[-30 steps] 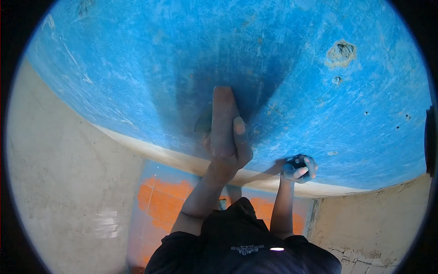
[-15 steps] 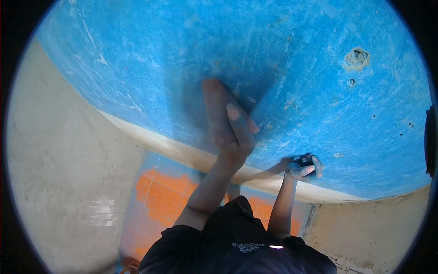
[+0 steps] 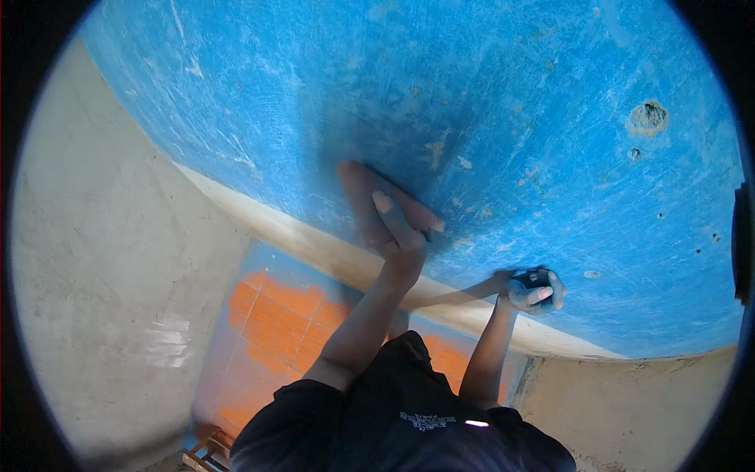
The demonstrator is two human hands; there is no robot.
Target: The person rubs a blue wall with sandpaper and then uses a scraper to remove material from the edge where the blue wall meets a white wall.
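Note:
My left hand presses a reddish-brown, folded-looking sheet of sandpaper against the scratched blue wall. The thumb lies over the sheet, while the other fingers are mostly hidden and blurred. Lower and to the right, my right hand is curled around a small dark object close to the wall. Its kind does not show clearly. Dust coats the fingers of both hands.
Pits and holes mark the blue wall at upper right. A pale strip runs along its lower edge. Below are orange tiles, a grey wall at left, and a wooden stool-like piece at bottom left.
The view has shifted, so the wall marks sit farther right and lower. My left hand and the sandpaper have moved left across the wall. The right hand keeps its hold.

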